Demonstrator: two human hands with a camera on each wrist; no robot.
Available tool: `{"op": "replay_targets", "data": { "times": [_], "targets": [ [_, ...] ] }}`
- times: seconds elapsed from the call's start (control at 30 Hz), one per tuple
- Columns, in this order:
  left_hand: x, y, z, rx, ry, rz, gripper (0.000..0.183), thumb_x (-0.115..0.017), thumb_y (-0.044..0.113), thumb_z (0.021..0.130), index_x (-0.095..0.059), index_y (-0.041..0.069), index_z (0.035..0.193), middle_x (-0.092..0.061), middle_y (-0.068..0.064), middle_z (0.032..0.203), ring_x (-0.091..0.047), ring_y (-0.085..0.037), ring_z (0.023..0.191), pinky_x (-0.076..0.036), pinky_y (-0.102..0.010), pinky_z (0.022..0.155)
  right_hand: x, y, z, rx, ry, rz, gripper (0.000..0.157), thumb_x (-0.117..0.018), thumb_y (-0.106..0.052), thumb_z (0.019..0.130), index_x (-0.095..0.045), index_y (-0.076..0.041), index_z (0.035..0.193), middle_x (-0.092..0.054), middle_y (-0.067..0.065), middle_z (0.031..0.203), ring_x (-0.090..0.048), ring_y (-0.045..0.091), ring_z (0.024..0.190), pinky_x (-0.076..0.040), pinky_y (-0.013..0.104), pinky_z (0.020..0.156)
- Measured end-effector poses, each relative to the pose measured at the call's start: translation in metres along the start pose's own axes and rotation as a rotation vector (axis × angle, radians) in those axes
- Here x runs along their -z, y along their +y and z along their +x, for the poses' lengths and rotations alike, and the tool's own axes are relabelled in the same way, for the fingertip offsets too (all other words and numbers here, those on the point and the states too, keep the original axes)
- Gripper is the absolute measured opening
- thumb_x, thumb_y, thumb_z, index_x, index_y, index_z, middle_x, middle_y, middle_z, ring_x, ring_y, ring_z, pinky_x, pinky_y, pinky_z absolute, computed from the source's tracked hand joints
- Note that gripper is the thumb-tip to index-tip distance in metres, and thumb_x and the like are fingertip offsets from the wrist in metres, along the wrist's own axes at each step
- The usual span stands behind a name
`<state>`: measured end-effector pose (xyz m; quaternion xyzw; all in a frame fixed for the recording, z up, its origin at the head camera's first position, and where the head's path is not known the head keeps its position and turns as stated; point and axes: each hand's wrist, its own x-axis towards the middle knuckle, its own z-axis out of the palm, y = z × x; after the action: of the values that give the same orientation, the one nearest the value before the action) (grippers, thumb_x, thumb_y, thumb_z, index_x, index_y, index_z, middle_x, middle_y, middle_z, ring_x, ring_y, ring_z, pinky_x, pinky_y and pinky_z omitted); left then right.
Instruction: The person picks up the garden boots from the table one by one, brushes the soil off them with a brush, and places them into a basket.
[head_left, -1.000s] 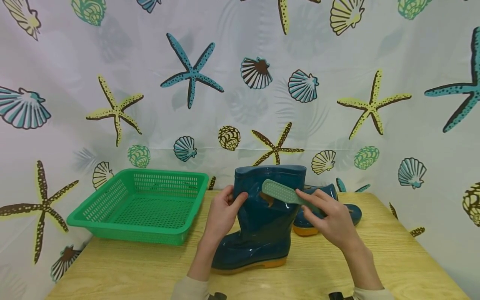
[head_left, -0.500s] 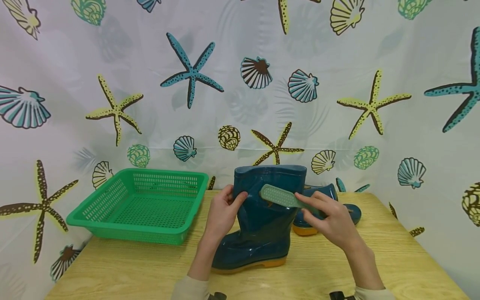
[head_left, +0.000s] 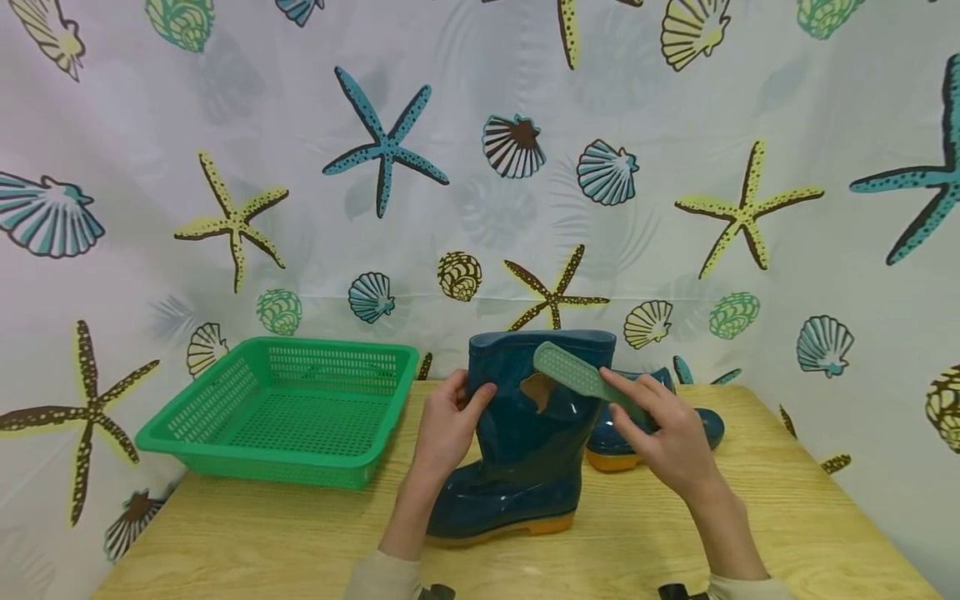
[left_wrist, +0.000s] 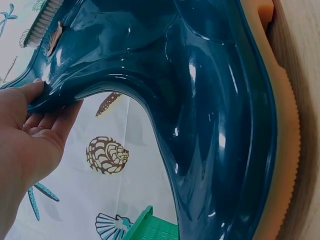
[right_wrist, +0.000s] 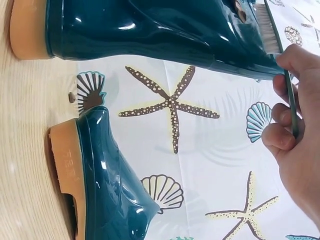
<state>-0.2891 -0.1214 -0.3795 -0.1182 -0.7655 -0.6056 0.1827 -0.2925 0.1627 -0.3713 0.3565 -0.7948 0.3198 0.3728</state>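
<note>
Left hand [head_left: 444,429] steadied the blue boot [head_left: 531,450] upright on the table [head_left: 285,542], thumb on the near face, fingers behind, pinching the shaft edge at 9 o'clock. Right hand [head_left: 671,433], at 4 o'clock of the shaft, had thumb and curled fingers gripping the brush [head_left: 567,368]. Brush head sat at 2 o'clock of the brown patch [head_left: 537,392], bristles toward the boot; contact uncertain. Judged step: brushing that patch. A further stroke would call for sweeping toward 8 o'clock, shaft kept steady. Beyond: other blue footwear [head_left: 609,437] at 2 o'clock, green basket [head_left: 262,467] at 10.
</note>
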Motion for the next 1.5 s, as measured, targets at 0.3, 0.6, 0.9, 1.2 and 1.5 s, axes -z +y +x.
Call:
{"op": "replay_targets", "data": {
  "times": [0.3,0.6,0.9,1.2,1.5],
  "targets": [
    [0.0003,-0.0035,0.0010,-0.006,-0.001,-0.030,0.019,-0.064,0.029,0.097,-0.066,0.011,0.103,-0.053,-0.006,0.067,-0.037,-0.013,0.052,-0.029,-0.022,0.049,-0.0036,-0.0014,-0.0001,0.021,-0.057,-0.068,0.049,-0.074,0.001,0.081,-0.069,-0.015,0.127,-0.050,-0.008,0.078,-0.025,-0.005,0.057,-0.024,0.012,0.045],
    [0.0005,-0.0050,0.0020,0.000,-0.013,-0.016,0.027,-0.064,0.035,0.097,-0.067,0.010,0.108,-0.073,-0.011,0.092,-0.057,-0.015,0.071,-0.043,-0.023,0.062,-0.0040,-0.0048,-0.0014,0.026,-0.073,-0.041,0.047,-0.075,0.000,0.080,-0.071,-0.017,0.124,-0.039,-0.011,0.072,-0.022,-0.006,0.058,-0.023,0.012,0.046],
    [-0.0006,-0.0045,0.0006,0.011,-0.002,0.002,0.027,-0.065,0.037,0.095,-0.066,0.011,0.102,-0.065,-0.009,0.076,-0.046,-0.013,0.058,-0.034,-0.023,0.052,0.0005,-0.0024,-0.0004,0.027,0.000,-0.003,0.048,-0.072,0.006,0.079,-0.071,-0.011,0.124,-0.049,-0.007,0.077,-0.026,-0.002,0.058,-0.024,0.013,0.048],
    [-0.0015,-0.0017,0.0016,0.022,-0.011,0.018,0.016,-0.062,0.022,0.098,-0.066,0.006,0.101,-0.063,-0.014,0.075,-0.048,-0.019,0.062,-0.034,-0.022,0.054,-0.0017,-0.0061,0.0028,0.054,-0.007,-0.073,0.048,-0.074,0.002,0.079,-0.071,-0.013,0.125,-0.049,-0.009,0.078,-0.023,-0.006,0.058,-0.022,0.012,0.046],
    [0.0012,-0.0018,0.0004,-0.011,-0.011,0.002,0.020,-0.064,0.028,0.097,-0.068,0.011,0.105,-0.073,-0.011,0.088,-0.058,-0.017,0.071,-0.046,-0.022,0.065,-0.0050,-0.0060,0.0003,0.052,-0.095,-0.034,0.046,-0.073,0.002,0.080,-0.072,-0.016,0.123,-0.044,-0.009,0.075,-0.022,-0.006,0.057,-0.023,0.012,0.047]
  ]
}}
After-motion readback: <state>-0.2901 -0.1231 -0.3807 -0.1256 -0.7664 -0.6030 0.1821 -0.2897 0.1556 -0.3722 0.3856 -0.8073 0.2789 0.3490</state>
